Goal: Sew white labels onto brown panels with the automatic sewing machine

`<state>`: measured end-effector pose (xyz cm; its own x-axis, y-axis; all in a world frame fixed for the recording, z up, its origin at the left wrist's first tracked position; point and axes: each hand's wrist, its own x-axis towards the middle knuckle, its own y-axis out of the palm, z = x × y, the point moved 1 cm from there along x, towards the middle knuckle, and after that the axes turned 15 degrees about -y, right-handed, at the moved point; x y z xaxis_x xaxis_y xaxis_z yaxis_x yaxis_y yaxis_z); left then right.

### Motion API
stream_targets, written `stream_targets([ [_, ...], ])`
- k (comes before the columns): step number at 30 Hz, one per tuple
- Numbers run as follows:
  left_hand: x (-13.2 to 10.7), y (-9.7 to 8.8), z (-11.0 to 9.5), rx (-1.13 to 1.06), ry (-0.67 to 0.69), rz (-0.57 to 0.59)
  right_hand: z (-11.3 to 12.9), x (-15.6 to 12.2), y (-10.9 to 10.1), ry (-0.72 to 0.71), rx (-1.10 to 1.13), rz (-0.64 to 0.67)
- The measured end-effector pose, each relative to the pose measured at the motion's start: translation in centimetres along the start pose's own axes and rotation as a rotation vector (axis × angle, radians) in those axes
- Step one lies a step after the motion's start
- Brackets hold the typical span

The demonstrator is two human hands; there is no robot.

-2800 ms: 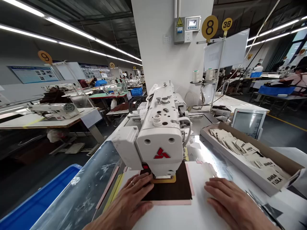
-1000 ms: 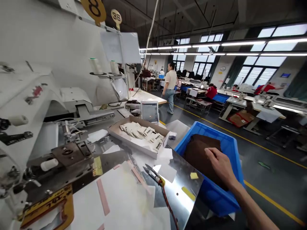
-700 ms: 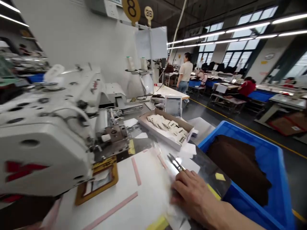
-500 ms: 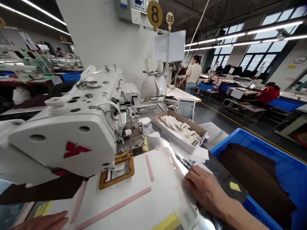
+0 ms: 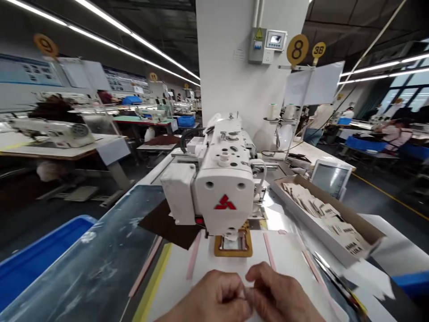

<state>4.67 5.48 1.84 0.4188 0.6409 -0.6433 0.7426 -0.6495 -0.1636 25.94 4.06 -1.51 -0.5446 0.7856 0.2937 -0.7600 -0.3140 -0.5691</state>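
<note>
A white sewing machine (image 5: 223, 188) with a red logo stands in front of me, its yellow clamp frame (image 5: 233, 245) resting on the white work surface (image 5: 284, 257). My left hand (image 5: 211, 297) and my right hand (image 5: 276, 297) meet at the bottom edge, just in front of the clamp. Fingers of both hands are curled and pinched together on something small that I cannot make out. A dark brown fabric piece (image 5: 167, 226) lies left of the machine head, partly under it. Pink tape strips (image 5: 193, 261) mark the surface.
A long cardboard tray (image 5: 365, 228) of printed white labels lies to the right, with a small screen (image 5: 330, 178) behind it. Scissors (image 5: 338, 284) lie at the right edge. A blue bin (image 5: 36, 259) sits low on the left. Other sewing stations and people fill the hall.
The view swung back from the right-hand blue bin to the machine. My right hand left the bin and the surface near the scissors; both hands now meet in front of the clamp. Brown fabric now lies left.
</note>
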Motion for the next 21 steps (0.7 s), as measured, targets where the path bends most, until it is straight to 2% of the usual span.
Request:
stream_targets([
  [2,0.4,-0.6,0.6,-0.001,-0.058,-0.089,-1.1,0.8,1.2,-0.054,-0.003,-0.016],
  [4,0.7,-1.3,1.8,-0.002,-0.083,-0.175,-1.6,1.2,1.5,-0.141,-0.155,-0.058],
  [6,1.1,-2.0,2.9,-0.006,-0.106,-0.238,-1.6,1.5,1.5,-0.304,-0.468,-0.114],
  [8,1.7,-2.6,3.5,-0.015,-0.116,-0.274,-1.4,1.4,1.7,-0.525,-0.745,-0.145],
  [10,2.3,-3.0,3.7,-0.015,-0.117,-0.278,-1.4,1.2,2.5,-0.679,-0.851,-0.160],
  [13,2.6,-3.4,3.8,0.025,-0.116,-0.287,-2.3,0.7,3.6,-0.722,-0.895,-0.180],
  [15,2.0,-3.6,4.2,0.073,-0.111,-0.345,-3.0,0.5,3.6,-0.749,-0.965,-0.106],
  [17,0.8,-3.8,4.7,0.263,0.054,-0.516,-3.3,0.6,2.8,-0.809,-1.024,0.004],
  [19,-0.4,-3.9,4.9,0.596,0.425,-0.745,-3.3,0.9,1.4,-0.865,-1.039,0.083],
  [21,-1.2,-3.8,4.9,0.965,0.818,-0.847,-3.1,1.4,0.0,-0.886,-1.034,0.125],
])
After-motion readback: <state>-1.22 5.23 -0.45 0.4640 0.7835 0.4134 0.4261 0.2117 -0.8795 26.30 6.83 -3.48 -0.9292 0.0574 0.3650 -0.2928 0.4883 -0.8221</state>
